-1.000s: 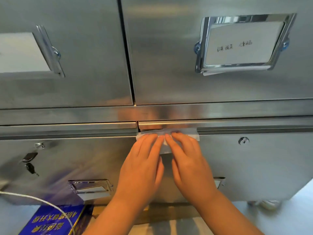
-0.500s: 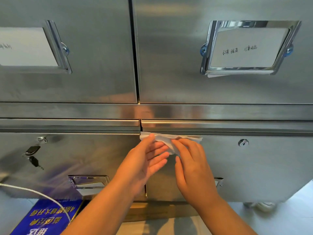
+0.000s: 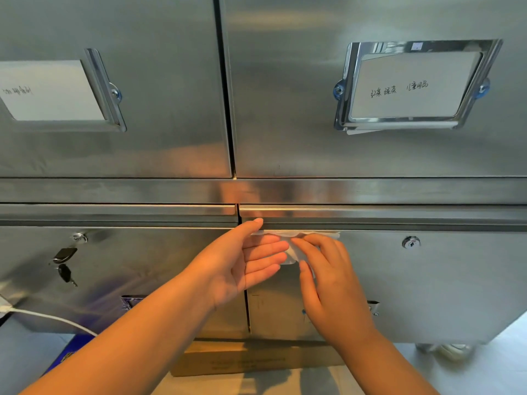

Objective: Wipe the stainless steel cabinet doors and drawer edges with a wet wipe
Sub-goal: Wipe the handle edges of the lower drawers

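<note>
A white wet wipe lies bunched against the top left corner of the lower right steel drawer front, just under its folded top edge. My right hand holds the wipe, fingers curled over it and thumb below it. My left hand is turned palm up beside it. Its fingers are straight and reach the wipe's left end, and its thumb tip touches the drawer edge. The upper cabinet doors fill the top of the view.
Chrome label holders sit on the upper right door and the upper left door. Keys hang from the lower left drawer's lock; another lock is right of my hands. A white cable, a cardboard box lie below.
Both hands pressed flat on the spread wipe before. Now my left hand has rolled palm up and my right hand has gathered the wipe into a bunch.
</note>
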